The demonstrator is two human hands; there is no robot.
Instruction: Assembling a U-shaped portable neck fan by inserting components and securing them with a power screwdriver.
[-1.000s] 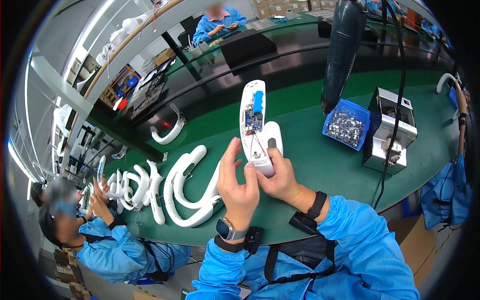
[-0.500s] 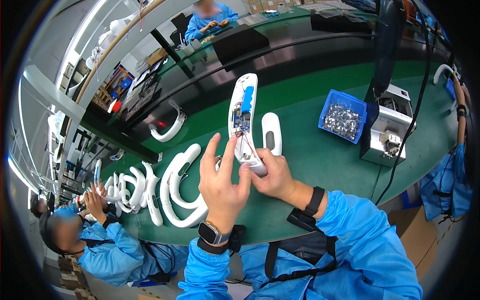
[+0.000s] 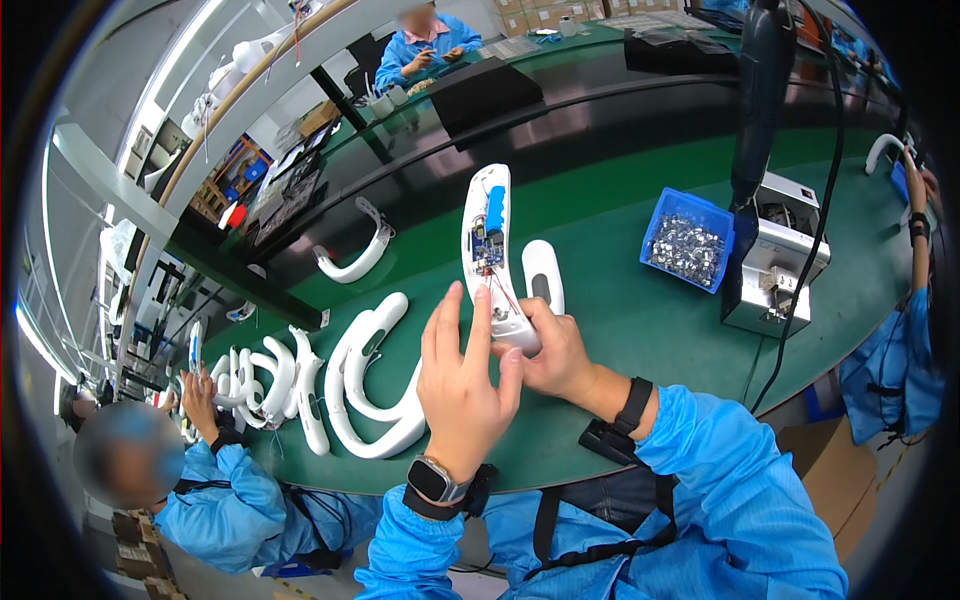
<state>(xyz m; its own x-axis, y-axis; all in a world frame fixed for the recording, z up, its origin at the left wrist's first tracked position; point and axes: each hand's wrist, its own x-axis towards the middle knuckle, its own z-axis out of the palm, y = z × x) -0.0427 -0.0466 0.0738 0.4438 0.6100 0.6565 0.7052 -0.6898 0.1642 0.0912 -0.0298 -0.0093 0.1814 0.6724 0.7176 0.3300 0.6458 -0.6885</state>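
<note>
White shell (image 3: 506, 270) is held tilted above the table (image 3: 640, 350), its open side facing the person, with a blue battery (image 3: 495, 208) and a small circuit board (image 3: 487, 250) inside; the right hand (image 3: 557, 355) has its fingers clamped on the lower end, thumb along the edge; the left hand (image 3: 462, 395) has thumb and fingers apart, the index fingertip near the thin wires (image 3: 509, 292) below the circuit board, though whether it presses I cannot tell; the step in hand looks like settling those wires inside; the next move seems to call for a firm right grip, a light left fingertip and no tug; a white piece (image 3: 541, 262) with a grey oval shows just beside the white shell, joined or separate I cannot tell; a blue tray (image 3: 703, 217) of metal bits sits farther right.
</note>
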